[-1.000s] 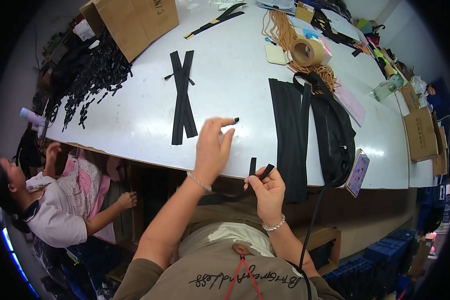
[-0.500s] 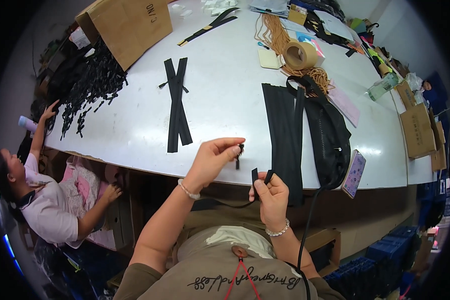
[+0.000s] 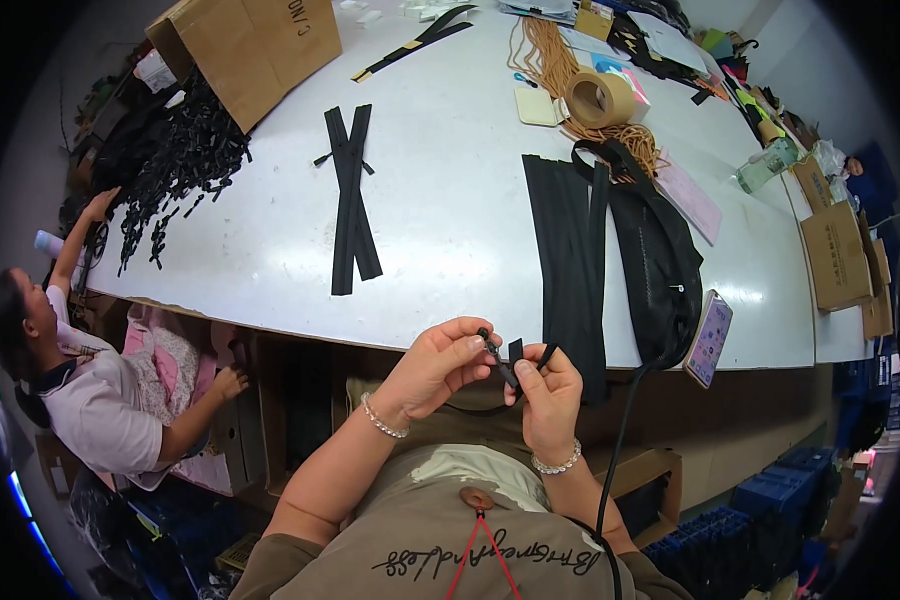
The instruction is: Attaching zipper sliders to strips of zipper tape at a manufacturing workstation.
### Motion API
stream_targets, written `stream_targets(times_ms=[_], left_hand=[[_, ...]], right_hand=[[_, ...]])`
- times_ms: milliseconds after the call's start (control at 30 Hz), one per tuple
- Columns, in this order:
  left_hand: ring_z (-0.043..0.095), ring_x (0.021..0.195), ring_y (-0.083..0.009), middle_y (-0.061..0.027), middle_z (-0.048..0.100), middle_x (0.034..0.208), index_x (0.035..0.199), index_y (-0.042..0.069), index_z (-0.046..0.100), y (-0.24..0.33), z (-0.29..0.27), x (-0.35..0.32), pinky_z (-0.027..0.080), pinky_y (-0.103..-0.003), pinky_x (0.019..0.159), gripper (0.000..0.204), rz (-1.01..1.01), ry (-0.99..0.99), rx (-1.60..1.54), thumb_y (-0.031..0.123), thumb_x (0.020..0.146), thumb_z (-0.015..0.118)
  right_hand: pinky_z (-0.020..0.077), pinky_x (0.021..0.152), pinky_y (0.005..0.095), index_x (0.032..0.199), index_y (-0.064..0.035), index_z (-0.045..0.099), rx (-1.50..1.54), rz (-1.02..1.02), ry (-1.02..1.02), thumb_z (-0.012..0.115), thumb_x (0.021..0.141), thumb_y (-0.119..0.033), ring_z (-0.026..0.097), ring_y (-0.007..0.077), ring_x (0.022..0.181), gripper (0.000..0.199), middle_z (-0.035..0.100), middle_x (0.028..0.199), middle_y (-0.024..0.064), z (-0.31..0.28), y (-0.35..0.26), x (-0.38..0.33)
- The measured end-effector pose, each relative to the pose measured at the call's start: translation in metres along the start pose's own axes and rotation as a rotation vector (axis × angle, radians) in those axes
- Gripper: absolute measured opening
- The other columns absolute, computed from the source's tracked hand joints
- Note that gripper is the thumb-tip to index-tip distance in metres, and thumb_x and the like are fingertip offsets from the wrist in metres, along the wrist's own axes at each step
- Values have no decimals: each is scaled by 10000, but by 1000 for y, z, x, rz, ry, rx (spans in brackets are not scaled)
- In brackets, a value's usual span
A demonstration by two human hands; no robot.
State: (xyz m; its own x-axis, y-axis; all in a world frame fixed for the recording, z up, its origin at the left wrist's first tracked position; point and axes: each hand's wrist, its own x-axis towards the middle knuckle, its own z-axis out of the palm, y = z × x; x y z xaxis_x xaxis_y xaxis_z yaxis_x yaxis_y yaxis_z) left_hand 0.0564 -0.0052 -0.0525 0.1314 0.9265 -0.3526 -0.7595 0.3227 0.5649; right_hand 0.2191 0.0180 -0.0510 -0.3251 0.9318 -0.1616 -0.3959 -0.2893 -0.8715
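My left hand pinches a small black zipper slider with a dangling pull between thumb and fingertips. Close beside it, my right hand is closed on the end of a black zipper tape, whose two strips stick up apart above the thumb. The pull's lower end reaches my right fingertips; whether slider and tape touch I cannot tell. The tape's length trails below my hands, over my lap. Beyond my right hand lies a stack of long black zippers. Two crossed black zippers with sliders rest farther left.
A heap of black zipper sliders spreads beside a brown paper bag. At right lie a black bag, a phone at the table edge, a tape roll and tan cord. A co-worker sits left.
My left hand has come down and to the right with the slider, close to the tape ends. My right hand has barely moved. The view has shifted slightly.
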Motion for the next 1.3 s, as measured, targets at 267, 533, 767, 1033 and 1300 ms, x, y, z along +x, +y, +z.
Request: stream_targets(times_ms=[267,533,767,1033,1300], left_hand=[[600,834,-90,-81,627,950,918,37,546,-4,2,-7,508,-219,744,172,440,137,377,-13,796,656],[603,765,-76,-70,641,870,1038,15,601,-3,6,-12,502,-185,664,316,443,147,446,-48,744,696],[537,635,-34,13,603,738,960,52,692,-6,-2,-13,438,-168,547,230,320,118,491,-7,738,712],[518,610,-44,3,591,714,987,21,676,-19,-13,-13,435,-173,532,193,174,62,288,84,804,684],[624,780,-126,-80,639,926,1055,-8,608,-29,-14,-12,540,-226,704,222,75,38,-75,109,867,612]], right_hand=[[430,476,212,966,19,519,-65,-43,24,524,875,-7,528,94,582,95,548,770,42,-3,3,-1],[425,503,207,960,31,530,-65,-18,-54,550,865,1,520,75,603,101,555,758,44,1,-1,-6],[395,450,187,908,26,559,-99,61,-88,577,857,-10,495,52,537,65,562,710,25,1,-5,-9],[375,419,163,875,24,567,-146,101,-51,593,860,-35,500,35,519,67,573,709,19,7,-2,-8],[384,423,176,887,22,554,-103,21,49,571,861,-8,498,53,515,44,555,687,26,5,-5,-10]])
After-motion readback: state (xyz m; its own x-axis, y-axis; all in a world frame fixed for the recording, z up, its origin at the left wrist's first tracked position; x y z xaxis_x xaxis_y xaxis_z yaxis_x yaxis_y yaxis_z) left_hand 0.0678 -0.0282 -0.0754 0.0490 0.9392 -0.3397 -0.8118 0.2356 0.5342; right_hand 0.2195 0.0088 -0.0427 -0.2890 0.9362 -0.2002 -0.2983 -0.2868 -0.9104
